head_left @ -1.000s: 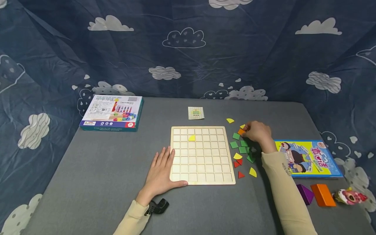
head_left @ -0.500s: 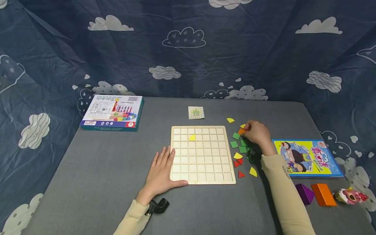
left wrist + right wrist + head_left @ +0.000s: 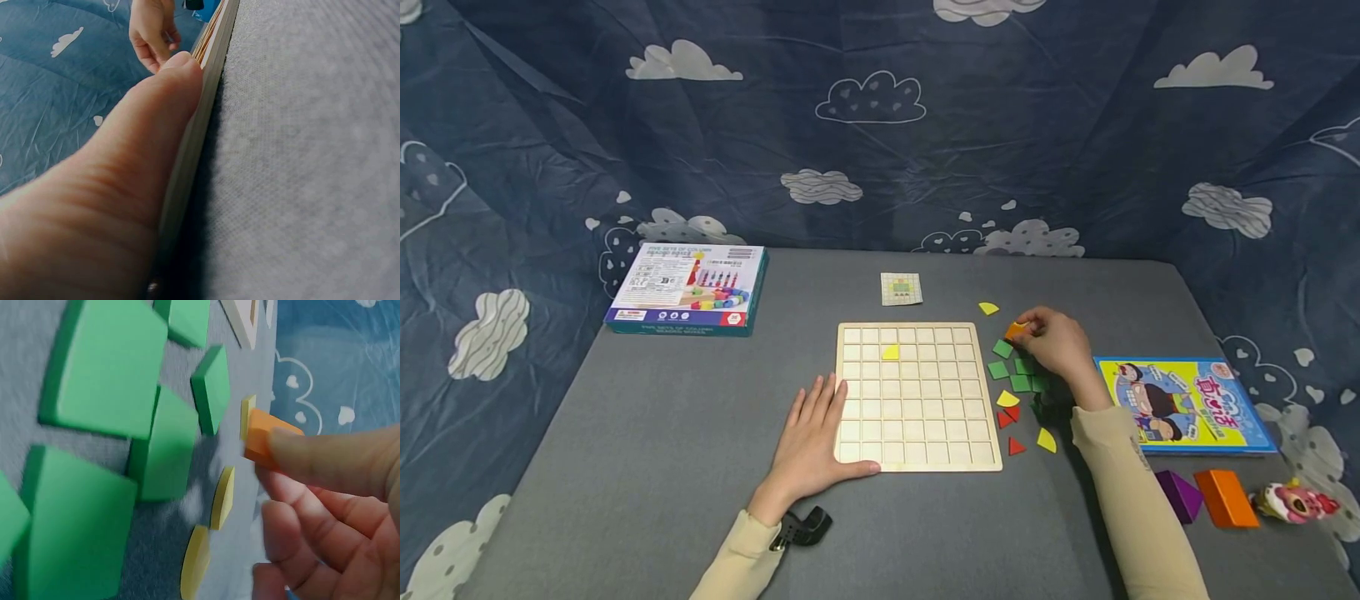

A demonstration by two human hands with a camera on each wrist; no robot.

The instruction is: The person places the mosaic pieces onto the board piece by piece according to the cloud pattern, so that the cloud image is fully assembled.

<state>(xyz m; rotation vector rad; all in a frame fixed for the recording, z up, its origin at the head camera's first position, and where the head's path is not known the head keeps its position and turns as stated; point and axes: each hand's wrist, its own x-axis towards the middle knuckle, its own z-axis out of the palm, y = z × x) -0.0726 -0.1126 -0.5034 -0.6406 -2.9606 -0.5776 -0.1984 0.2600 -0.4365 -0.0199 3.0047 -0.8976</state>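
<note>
- Grey felt worktop (image 3: 647, 433), backed by a dark blue cloud-print cloth (image 3: 880, 125), is carrying a wooden grid board (image 3: 917, 397) at its centre.
- Right hand (image 3: 1054, 340) is pinching an orange tile (image 3: 1016, 330) between thumb and fingertips, lifted just clear of the worktop at the far end of the loose pile to the right of the board; in the right wrist view the same orange tile (image 3: 265, 439) is sitting clamped under the thumb, tilted on edge.
- Left hand (image 3: 808, 440) is lying flat with fingers straight and apart, thumb running along the board's near edge (image 3: 187, 156) and steadying it; its grip is holding nothing.
- Advice, as a judgement: the pinch is looking shallow, so keeping the tile level and the board pressed down would be helping a clean drop into a cell without nudging the yellow quarter-round piece (image 3: 890, 352) already seated in the second row.
- Green square tiles (image 3: 1011, 371), red triangles (image 3: 1009, 415) and yellow quarter-rounds (image 3: 1046, 439) are lying close together beside the right hand.
- Pattern card (image 3: 900, 288) is lying beyond the board, its design being too small to read.
- Part of the pile is being hidden behind the right wrist and its dark camera mount.
- Right wrist view is blurring the nearest green tiles (image 3: 106, 369); the orange tile's full outline is being covered by the thumb, so its shape cannot be told.
</note>
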